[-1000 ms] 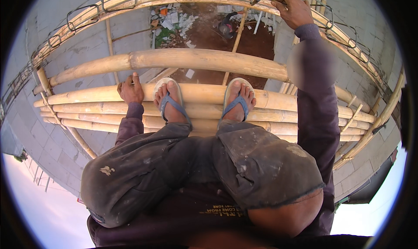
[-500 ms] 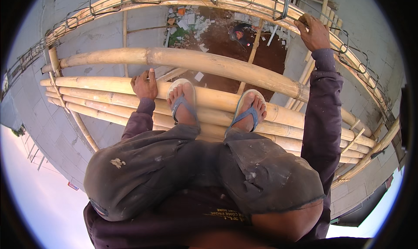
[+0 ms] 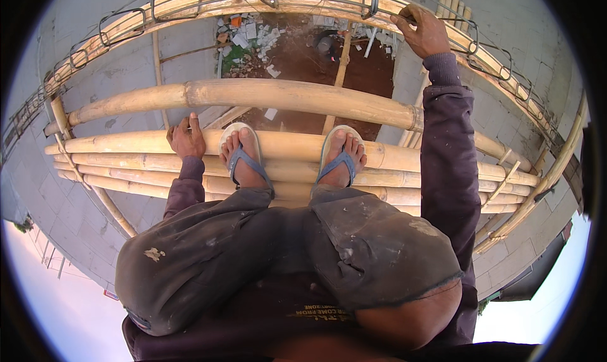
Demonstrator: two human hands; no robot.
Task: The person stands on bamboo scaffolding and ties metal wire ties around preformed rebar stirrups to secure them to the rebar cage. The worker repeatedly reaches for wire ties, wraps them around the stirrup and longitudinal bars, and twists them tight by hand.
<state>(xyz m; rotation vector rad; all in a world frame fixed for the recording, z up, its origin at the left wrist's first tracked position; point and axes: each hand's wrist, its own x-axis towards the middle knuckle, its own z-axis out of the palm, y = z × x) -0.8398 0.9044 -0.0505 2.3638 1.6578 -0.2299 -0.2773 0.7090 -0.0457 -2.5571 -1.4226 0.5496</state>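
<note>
My left hand rests on the nearest thick bamboo pole, fingers bent over it and thumb pointing away from me. To its right, both my feet, in flip-flops, stand on the same row of poles. Farther out, my right arm reaches to a pale wooden board. My right hand is curled at this board's near edge, beside a bent steel bar frame. The fingertips partly hide where they meet the wood.
Another bamboo pole crosses between my feet and the board, with open gaps either side. Far below lie reddish soil, white rubble and a dark object I cannot make out. A grey block wall rises at the left.
The whole view has shifted, so hands, feet and poles appear farther left. My hands stay at about the same places on the pole and the board.
</note>
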